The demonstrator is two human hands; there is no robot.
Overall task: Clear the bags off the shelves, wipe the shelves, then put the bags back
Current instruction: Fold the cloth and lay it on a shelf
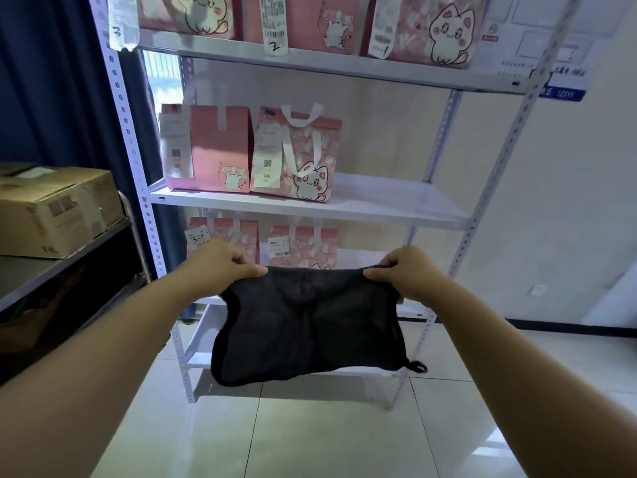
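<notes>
Between the two hands a dark cloth (310, 322) hangs spread out in front of the rack. The left hand (224, 265) is closed, thumb and fingers pinching the cloth's top left corner; the right hand (401, 270) pinches the top right corner the same way. The top edge is pulled fairly taut and the rest droops, a small loop dangling at the lower right.

The step looks like readying the cloth to wipe. It would go better folded into a flat pad in one palm, so the loose hem and the loop do not catch on bags or on the posts' punched holes.

Straight ahead, the middle shelf (396, 205) holds two pink bags (251, 153) crowded to its left; its right part is bare, so wiping can start there and run to the front lip. The top shelf (327, 63) carries three bags along its whole front, and more stand on the shelf behind the cloth (300, 246), so those are not yet cleared. The lowest board looks bare, though the cloth hides much of it.

For room, the tiled floor (310, 436) in front is open. A cart with a carton (55, 208) stands close on the left; the right post (482, 215) sits near the wall.
</notes>
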